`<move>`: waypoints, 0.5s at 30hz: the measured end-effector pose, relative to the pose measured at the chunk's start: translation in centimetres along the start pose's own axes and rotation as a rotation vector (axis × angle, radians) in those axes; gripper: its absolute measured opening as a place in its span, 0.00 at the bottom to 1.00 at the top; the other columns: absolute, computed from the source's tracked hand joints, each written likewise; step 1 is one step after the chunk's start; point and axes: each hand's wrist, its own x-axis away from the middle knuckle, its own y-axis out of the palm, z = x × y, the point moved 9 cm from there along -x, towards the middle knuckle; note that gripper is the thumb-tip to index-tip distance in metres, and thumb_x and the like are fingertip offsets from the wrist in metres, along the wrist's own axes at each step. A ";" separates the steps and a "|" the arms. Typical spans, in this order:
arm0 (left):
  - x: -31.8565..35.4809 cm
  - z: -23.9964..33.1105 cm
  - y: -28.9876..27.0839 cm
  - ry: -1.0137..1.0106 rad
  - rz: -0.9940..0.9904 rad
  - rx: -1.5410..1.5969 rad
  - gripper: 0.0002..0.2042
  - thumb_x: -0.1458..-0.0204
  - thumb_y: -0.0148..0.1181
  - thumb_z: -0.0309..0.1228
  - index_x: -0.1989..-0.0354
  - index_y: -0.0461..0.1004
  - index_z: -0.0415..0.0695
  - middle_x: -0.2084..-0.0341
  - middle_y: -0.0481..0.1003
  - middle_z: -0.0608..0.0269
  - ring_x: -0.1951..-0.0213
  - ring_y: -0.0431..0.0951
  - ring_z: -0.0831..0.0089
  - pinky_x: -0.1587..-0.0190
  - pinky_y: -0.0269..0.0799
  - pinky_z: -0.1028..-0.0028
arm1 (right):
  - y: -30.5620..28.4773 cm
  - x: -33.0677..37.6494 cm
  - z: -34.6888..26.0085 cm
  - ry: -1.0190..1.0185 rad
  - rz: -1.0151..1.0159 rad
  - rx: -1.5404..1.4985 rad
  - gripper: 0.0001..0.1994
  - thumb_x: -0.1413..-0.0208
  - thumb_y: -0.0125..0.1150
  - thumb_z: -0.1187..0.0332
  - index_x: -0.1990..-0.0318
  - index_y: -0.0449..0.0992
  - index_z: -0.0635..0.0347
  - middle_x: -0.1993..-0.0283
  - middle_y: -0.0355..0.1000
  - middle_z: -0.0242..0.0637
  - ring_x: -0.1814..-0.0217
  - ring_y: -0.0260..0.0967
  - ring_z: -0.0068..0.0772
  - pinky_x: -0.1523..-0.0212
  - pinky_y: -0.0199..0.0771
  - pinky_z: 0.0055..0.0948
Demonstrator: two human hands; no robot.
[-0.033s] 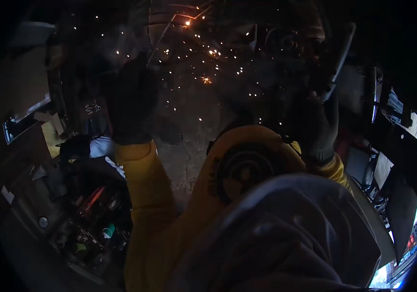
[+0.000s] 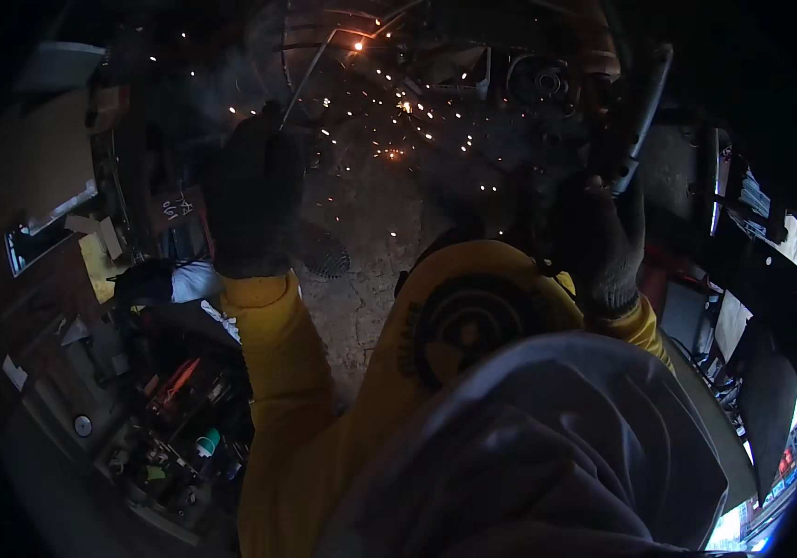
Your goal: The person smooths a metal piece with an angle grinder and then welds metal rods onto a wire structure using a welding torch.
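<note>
My left hand (image 2: 254,195), in a dark glove and yellow sleeve, is raised at left centre; darkness hides its fingers. The lower end of a thin bent metal rod (image 2: 310,74) meets the top of this glove, but whether the hand grips it I cannot tell. Near the rod's bend is a small orange glow (image 2: 358,46). On the right, my gloved right hand (image 2: 610,244) is closed around the lower end of a grey metal tube (image 2: 645,121) with small holes, which tilts up and away. Bright sparks (image 2: 405,107) scatter between the hands.
Beyond the hands stand a round ribbed metal thing (image 2: 547,82) and a pale-edged frame (image 2: 459,73). Cluttered tools and a green-and-white cup-like item (image 2: 208,442) lie at lower left. Cracked floor (image 2: 361,321) shows between my arms. My grey-clothed leg (image 2: 547,437) fills the lower right.
The scene is brighter, so the floor, rod and far objects show more plainly. The sparks have shifted. Both hands stay nearly where they were.
</note>
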 end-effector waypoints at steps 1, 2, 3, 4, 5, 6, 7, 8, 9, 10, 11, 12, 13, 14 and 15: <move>-0.3 -0.4 0.3 -0.083 -0.029 0.111 0.12 0.47 0.60 0.27 0.54 0.78 0.41 0.66 0.80 0.54 0.64 0.82 0.63 0.60 0.76 0.70 | -0.1 0.3 0.9 0.122 0.030 -0.205 0.16 0.35 0.50 0.73 0.42 0.62 0.60 0.67 0.70 0.35 0.73 0.68 0.22 0.77 0.71 0.22; -0.3 -0.5 0.4 -0.108 -0.047 0.113 0.12 0.47 0.60 0.27 0.54 0.78 0.41 0.65 0.80 0.53 0.64 0.82 0.63 0.60 0.76 0.70 | 0.0 0.7 2.0 0.246 0.059 -0.415 0.14 0.35 0.50 0.72 0.43 0.64 0.61 0.65 0.70 0.36 0.71 0.69 0.24 0.74 0.72 0.23; -0.3 -0.6 0.5 -0.133 -0.065 0.115 0.11 0.47 0.60 0.26 0.55 0.78 0.40 0.65 0.80 0.53 0.63 0.82 0.63 0.60 0.76 0.70 | 0.1 0.7 2.0 0.249 0.067 -0.398 0.14 0.35 0.51 0.71 0.43 0.64 0.60 0.66 0.70 0.36 0.72 0.69 0.24 0.75 0.72 0.23; -0.3 -0.8 0.7 -0.157 -0.083 0.117 0.11 0.47 0.60 0.26 0.55 0.78 0.40 0.64 0.81 0.53 0.63 0.83 0.63 0.60 0.76 0.70 | 0.1 0.6 1.9 0.251 0.074 -0.382 0.15 0.35 0.51 0.70 0.43 0.64 0.60 0.67 0.70 0.36 0.73 0.69 0.24 0.76 0.71 0.23; -0.3 -0.6 0.6 -0.143 -0.081 0.126 0.11 0.47 0.60 0.26 0.55 0.78 0.40 0.63 0.81 0.52 0.63 0.83 0.63 0.59 0.76 0.70 | 0.1 0.6 1.8 0.253 0.081 -0.364 0.15 0.34 0.51 0.70 0.43 0.63 0.59 0.68 0.70 0.35 0.74 0.69 0.24 0.77 0.71 0.23; -0.3 -0.6 0.5 -0.129 -0.079 0.134 0.11 0.47 0.61 0.26 0.55 0.78 0.40 0.63 0.81 0.52 0.62 0.83 0.62 0.59 0.76 0.70 | 0.1 0.6 2.0 0.286 0.081 -0.341 0.15 0.35 0.52 0.69 0.44 0.63 0.60 0.69 0.70 0.36 0.76 0.68 0.24 0.78 0.70 0.23; -0.3 -0.5 0.5 -0.115 -0.076 0.144 0.11 0.48 0.61 0.26 0.55 0.78 0.40 0.62 0.81 0.51 0.61 0.83 0.62 0.59 0.76 0.70 | 0.1 0.6 2.1 0.319 0.082 -0.317 0.15 0.36 0.53 0.69 0.45 0.62 0.60 0.70 0.69 0.36 0.78 0.68 0.23 0.80 0.70 0.23; -0.3 -0.2 0.4 -0.092 -0.076 0.120 0.11 0.48 0.61 0.25 0.55 0.78 0.40 0.62 0.81 0.51 0.61 0.83 0.61 0.58 0.76 0.69 | 0.3 0.6 2.2 0.352 0.081 -0.294 0.15 0.37 0.54 0.69 0.46 0.61 0.61 0.71 0.69 0.36 0.79 0.67 0.23 0.81 0.70 0.23; -0.5 0.1 0.2 -0.068 -0.075 0.098 0.11 0.48 0.61 0.25 0.56 0.78 0.40 0.62 0.81 0.51 0.60 0.83 0.61 0.58 0.76 0.69 | 0.4 0.6 2.0 0.354 0.083 -0.276 0.14 0.37 0.54 0.69 0.47 0.61 0.61 0.72 0.69 0.36 0.80 0.68 0.24 0.81 0.69 0.23; -0.6 0.4 0.2 -0.045 -0.074 0.075 0.11 0.48 0.61 0.24 0.56 0.78 0.40 0.62 0.81 0.50 0.60 0.83 0.60 0.57 0.76 0.69 | 0.5 0.6 1.8 0.357 0.085 -0.259 0.14 0.37 0.54 0.68 0.48 0.62 0.61 0.73 0.69 0.36 0.80 0.68 0.24 0.82 0.69 0.23; -0.6 0.4 0.2 -0.036 -0.074 0.063 0.11 0.48 0.61 0.24 0.56 0.78 0.40 0.62 0.81 0.50 0.59 0.83 0.60 0.57 0.77 0.69 | 0.6 0.7 1.6 0.360 0.085 -0.241 0.13 0.37 0.54 0.68 0.50 0.62 0.61 0.73 0.69 0.36 0.80 0.68 0.24 0.82 0.69 0.23; -0.5 0.3 0.2 -0.026 -0.073 0.051 0.10 0.47 0.61 0.24 0.56 0.78 0.40 0.62 0.81 0.50 0.59 0.83 0.60 0.56 0.77 0.69 | 0.6 0.7 1.7 0.371 0.081 -0.226 0.13 0.37 0.55 0.67 0.50 0.62 0.61 0.74 0.69 0.36 0.81 0.67 0.24 0.82 0.68 0.22; -0.4 0.3 0.1 -0.016 -0.073 0.039 0.10 0.47 0.61 0.25 0.56 0.78 0.40 0.62 0.81 0.49 0.59 0.83 0.59 0.56 0.77 0.68 | 0.6 0.7 1.8 0.382 0.076 -0.211 0.13 0.37 0.55 0.67 0.50 0.62 0.61 0.74 0.69 0.36 0.81 0.67 0.24 0.83 0.68 0.22; -0.2 -0.2 0.4 -0.044 -0.099 0.049 0.12 0.47 0.60 0.26 0.53 0.77 0.40 0.60 0.80 0.51 0.58 0.82 0.62 0.54 0.75 0.68 | 0.6 0.7 1.9 0.392 0.073 -0.194 0.13 0.36 0.55 0.67 0.50 0.63 0.61 0.74 0.69 0.36 0.81 0.67 0.24 0.83 0.68 0.22; 0.0 -0.6 0.6 -0.072 -0.125 0.059 0.14 0.46 0.60 0.27 0.51 0.76 0.41 0.58 0.79 0.53 0.58 0.80 0.64 0.53 0.73 0.69 | 0.6 0.6 1.9 0.378 0.078 -0.202 0.13 0.36 0.55 0.66 0.50 0.63 0.61 0.74 0.69 0.36 0.81 0.67 0.24 0.83 0.68 0.22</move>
